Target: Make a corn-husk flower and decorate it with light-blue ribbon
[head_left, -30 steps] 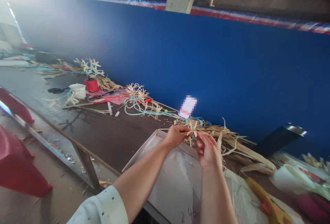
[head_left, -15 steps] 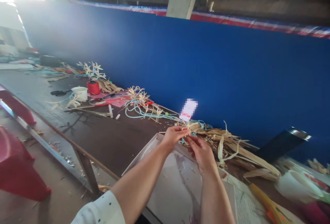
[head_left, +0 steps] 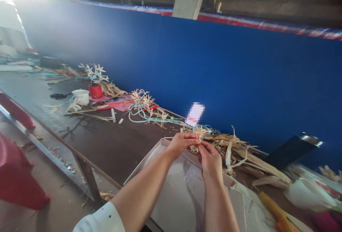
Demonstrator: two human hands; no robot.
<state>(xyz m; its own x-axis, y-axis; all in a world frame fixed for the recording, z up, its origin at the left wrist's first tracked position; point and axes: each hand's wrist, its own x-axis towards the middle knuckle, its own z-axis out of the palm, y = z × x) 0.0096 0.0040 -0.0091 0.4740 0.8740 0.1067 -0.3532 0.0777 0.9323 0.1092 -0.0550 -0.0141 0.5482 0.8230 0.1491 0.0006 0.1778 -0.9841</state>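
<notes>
My left hand and my right hand meet above the far edge of a shallow white tray. Thumbs and fingertips are pinched together on a small flower of pale husk strips, with a bit of light blue showing close by. My fingers cover most of it, and its strips blend into the pile behind. Just past my hands, dried corn husks lie heaped along the blue panel. A white card with a blurred patch stands there too.
To the left lie light blue cords, husk flowers, a red thread spool, a white cup and black scissors. At right are a dark cylinder, a white bowl and a yellow tool. A blue panel borders the table.
My hands have shifted slightly, with the left fingertips a little further right and the right fingers drawn closer to them. The pale strips now show right of the left fingertips.
</notes>
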